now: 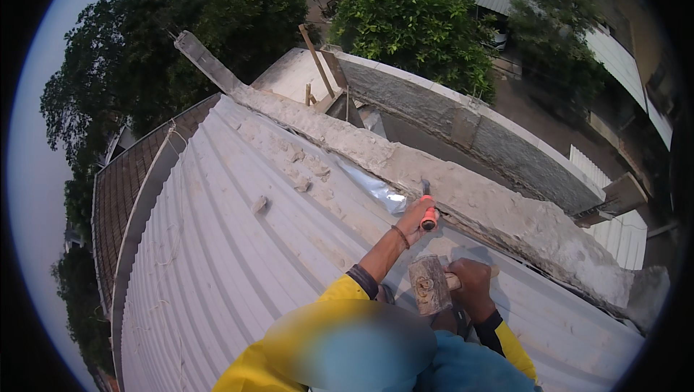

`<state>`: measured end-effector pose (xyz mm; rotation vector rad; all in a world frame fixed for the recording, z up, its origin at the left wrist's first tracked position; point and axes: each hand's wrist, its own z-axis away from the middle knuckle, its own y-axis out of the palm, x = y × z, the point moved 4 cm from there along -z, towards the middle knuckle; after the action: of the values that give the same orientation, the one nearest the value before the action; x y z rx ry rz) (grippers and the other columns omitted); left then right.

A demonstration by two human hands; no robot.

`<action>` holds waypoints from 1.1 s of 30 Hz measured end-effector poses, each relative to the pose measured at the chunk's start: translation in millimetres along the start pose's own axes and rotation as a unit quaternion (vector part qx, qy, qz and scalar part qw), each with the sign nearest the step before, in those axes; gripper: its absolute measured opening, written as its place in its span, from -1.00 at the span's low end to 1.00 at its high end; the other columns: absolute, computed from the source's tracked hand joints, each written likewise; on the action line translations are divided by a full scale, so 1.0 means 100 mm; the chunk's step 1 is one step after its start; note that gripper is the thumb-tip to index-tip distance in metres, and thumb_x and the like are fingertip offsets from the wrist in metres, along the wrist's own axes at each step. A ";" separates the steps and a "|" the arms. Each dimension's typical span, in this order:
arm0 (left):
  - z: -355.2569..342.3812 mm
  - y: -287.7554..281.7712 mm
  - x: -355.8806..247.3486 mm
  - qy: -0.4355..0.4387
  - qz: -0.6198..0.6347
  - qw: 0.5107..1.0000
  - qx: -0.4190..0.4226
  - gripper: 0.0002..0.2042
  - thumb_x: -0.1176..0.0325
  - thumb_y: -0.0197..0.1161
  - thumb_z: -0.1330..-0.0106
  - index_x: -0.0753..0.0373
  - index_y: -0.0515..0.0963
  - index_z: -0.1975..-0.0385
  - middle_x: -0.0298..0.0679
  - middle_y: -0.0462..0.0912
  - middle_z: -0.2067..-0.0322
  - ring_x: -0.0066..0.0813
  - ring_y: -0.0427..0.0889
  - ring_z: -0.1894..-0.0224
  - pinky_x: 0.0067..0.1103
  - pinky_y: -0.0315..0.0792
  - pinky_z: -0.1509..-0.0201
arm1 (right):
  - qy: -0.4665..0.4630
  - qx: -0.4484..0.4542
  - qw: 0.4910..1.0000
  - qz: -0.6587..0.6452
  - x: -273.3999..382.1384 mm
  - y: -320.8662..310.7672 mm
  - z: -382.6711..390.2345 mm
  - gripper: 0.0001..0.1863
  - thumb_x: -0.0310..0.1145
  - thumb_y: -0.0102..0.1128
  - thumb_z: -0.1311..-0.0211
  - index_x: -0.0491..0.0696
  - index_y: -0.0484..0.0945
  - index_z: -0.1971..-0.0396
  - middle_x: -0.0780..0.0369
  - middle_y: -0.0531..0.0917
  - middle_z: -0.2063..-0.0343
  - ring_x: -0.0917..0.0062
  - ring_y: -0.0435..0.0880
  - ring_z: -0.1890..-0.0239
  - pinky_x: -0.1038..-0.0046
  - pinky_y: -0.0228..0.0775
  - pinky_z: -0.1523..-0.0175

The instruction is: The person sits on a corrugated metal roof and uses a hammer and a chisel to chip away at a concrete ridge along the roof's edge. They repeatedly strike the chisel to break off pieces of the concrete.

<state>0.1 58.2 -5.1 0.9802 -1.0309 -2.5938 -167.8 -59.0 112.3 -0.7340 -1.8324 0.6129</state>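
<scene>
My left hand (413, 221) grips a chisel (428, 213) with an orange-red handle and a dark butt end. Its metal blade points away from me, down at the rough top of a concrete wall (499, 203). In my right hand (474, 288), closer to my body, is a wooden mallet (429, 288) with a worn, blocky head. The mallet head is below the chisel in the picture, apart from it. Crumpled silver foil (381, 191) shows beside my left hand, along the joint between wall and roof.
A corrugated metal roof (217, 247) slopes beneath me, with concrete chunks (302, 184) and a loose lump (260, 205) on it. Beyond the wall is a recess bounded by a grey block wall (426, 106). Wooden posts (316, 61) stand at its far end. Trees (412, 27) rise beyond.
</scene>
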 end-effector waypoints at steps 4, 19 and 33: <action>0.01 0.02 -0.06 -0.003 -0.027 0.999 0.031 -0.86 0.30 0.17 -0.38 0.18 0.41 0.23 -0.33 0.53 0.43 -0.57 0.61 0.48 -0.55 0.59 0.47 | -0.006 -0.010 1.000 0.021 -0.15 -0.04 -0.13 -0.75 -0.32 0.41 0.15 0.08 0.59 0.39 0.21 0.55 0.62 0.22 0.62 0.51 0.16 0.36 0.41; -0.04 0.02 0.01 0.010 -0.062 0.998 0.012 -0.85 0.33 0.16 -0.36 0.16 0.33 0.23 -0.32 0.48 0.50 -0.58 0.57 0.52 -0.61 0.51 0.54 | 0.112 0.028 0.991 0.065 -0.36 0.07 -0.07 -0.82 -0.34 0.34 0.07 -0.05 0.58 0.44 0.04 0.61 0.57 0.07 0.64 0.44 0.15 0.40 0.36; 0.36 -0.56 0.08 0.188 -0.484 0.851 -0.080 -0.63 0.24 0.18 -0.33 0.25 0.23 0.01 -0.26 0.49 0.44 -0.51 0.54 0.54 -0.49 0.48 0.52 | 0.265 0.086 0.958 -0.068 -0.45 0.39 0.74 -0.81 -0.33 0.32 -0.10 -0.14 0.66 0.37 0.07 0.71 0.48 0.24 0.72 0.36 0.30 0.50 0.22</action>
<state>-25.4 116.6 -27.3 2.2851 -0.1840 -2.8440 -216.4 -70.6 30.9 -0.5807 -1.3021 0.4258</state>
